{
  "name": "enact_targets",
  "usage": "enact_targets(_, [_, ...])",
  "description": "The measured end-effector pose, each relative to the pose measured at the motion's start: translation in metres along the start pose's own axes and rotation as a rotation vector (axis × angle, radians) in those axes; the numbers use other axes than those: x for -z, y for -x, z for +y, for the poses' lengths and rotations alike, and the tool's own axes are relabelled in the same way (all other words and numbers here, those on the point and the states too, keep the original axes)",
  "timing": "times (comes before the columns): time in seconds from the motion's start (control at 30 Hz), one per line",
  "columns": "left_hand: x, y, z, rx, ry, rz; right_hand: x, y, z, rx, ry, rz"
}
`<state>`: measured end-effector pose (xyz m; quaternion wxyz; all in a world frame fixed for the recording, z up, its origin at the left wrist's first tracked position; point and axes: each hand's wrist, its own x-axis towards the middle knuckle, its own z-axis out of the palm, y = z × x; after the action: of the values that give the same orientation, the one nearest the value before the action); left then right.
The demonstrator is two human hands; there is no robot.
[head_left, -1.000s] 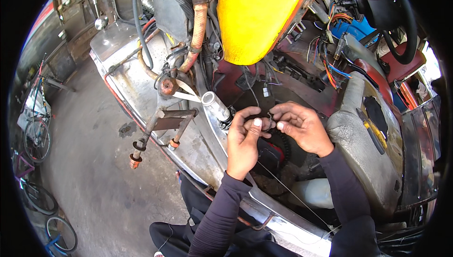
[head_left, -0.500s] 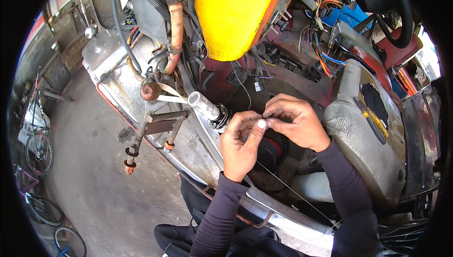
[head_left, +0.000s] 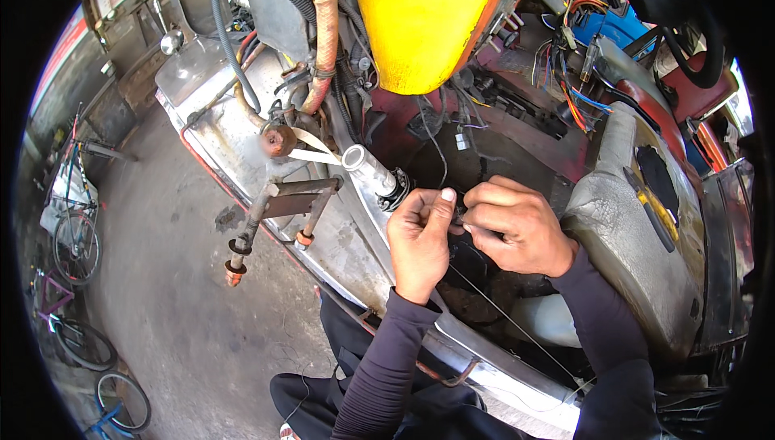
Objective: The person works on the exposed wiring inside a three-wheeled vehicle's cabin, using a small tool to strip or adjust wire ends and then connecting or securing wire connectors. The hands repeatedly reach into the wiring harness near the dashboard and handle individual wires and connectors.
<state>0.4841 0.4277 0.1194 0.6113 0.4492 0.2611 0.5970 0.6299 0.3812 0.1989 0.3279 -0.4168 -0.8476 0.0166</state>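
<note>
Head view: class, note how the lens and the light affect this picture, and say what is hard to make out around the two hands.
Head view: fisheye lens, so the metal frame edge bows and a black rim rings the picture; even daylight, with mild glare on the yellow tank; left hand and right hand are sharp, but the small dark part pinched between them is too shadowed to identify.

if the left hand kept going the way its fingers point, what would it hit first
The left hand points up and slightly right, its fingertips pinching a small dark part against the right hand. Going straight on, it would probably meet the black wires hanging below the yellow tank, though depth is unclear.
</note>
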Motion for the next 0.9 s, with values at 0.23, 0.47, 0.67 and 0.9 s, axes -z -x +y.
enact_targets(0.23, [0.008, -0.006, 0.0, 0.043, 0.211, -0.189, -0.004, 0.006, 0.02, -0.274, -0.341, 0.138])
enact_targets(0.47, [0.016, -0.006, -0.006, 0.027, 0.235, -0.19, -0.038, 0.017, 0.082, -0.678, 0.258, -0.528])
enact_targets(0.67, [0.018, -0.005, -0.008, 0.037, 0.092, -0.195, -0.144, 0.027, 0.182, -0.772, 0.423, -0.449])
enact_targets(0.9, [-0.001, -0.004, -0.004, 0.083, 0.097, -0.189, -0.167, 0.065, 0.228, -0.859, 0.417, -0.542])
